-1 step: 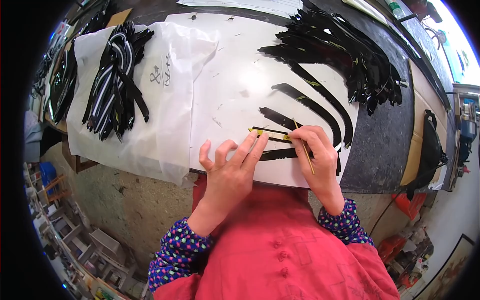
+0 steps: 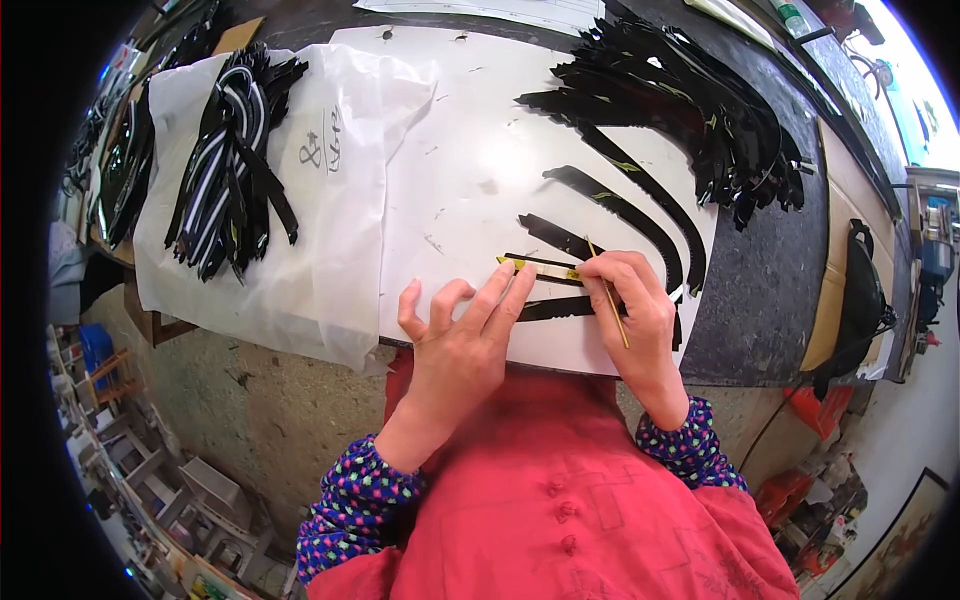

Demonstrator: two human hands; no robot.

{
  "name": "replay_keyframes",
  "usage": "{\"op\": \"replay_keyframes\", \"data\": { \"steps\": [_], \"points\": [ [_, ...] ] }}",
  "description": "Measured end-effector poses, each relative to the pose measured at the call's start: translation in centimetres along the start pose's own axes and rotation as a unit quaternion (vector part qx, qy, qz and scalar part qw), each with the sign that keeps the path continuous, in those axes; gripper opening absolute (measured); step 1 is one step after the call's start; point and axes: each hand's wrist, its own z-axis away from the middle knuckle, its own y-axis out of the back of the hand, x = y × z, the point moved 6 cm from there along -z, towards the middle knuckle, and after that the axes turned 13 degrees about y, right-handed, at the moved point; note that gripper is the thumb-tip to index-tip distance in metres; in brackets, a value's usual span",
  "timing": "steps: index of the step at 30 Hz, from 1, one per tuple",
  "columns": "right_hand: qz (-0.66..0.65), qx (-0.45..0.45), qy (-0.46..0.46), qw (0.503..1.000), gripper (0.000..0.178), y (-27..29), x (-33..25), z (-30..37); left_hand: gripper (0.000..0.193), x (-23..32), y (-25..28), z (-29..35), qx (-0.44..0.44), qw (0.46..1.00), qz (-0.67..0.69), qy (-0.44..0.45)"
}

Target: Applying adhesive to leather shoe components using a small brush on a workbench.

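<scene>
My left hand has its fingers spread, the index and middle fingertips resting on a narrow black strip with a yellow and pale inlay. In my right hand a thin yellowish stick is pinched between thumb and fingers, slanting across the strip's right end. Both hands are over a white board. A short black strip lies just below the inlaid one, partly hidden by my right hand. Beyond it, curved black strips fan out, some with small yellow-green marks.
A large heap of black strips sits at the board's upper right. On the left, a translucent plastic sheet carries a bundle of black strips with white stripes. A black bag-like item rests by brown cardboard at right.
</scene>
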Motion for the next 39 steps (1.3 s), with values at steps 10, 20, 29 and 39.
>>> {"op": "replay_keyframes", "data": {
  "steps": [10,20,29,39],
  "points": [
    [0.003,-0.001,0.005,1.000,0.016,0.07,-0.03,-0.13,0.047,0.12,0.15,-0.16,-0.005,1.000,-0.002,-0.002],
    [-0.018,0.002,-0.008,1.000,0.017,-0.01,0.29,0.08,0.054,0.30,0.19,-0.10,-0.020,1.000,-0.011,0.002],
    [-0.016,0.004,-0.002,1.000,0.018,0.10,0.26,-0.01,0.054,0.45,0.12,-0.10,-0.009,1.000,-0.014,-0.001],
    [0.017,-0.002,0.019,1.000,0.016,0.36,-0.31,-0.19,0.053,0.55,0.04,-0.07,0.005,1.000,-0.017,0.002]
  ]
}}
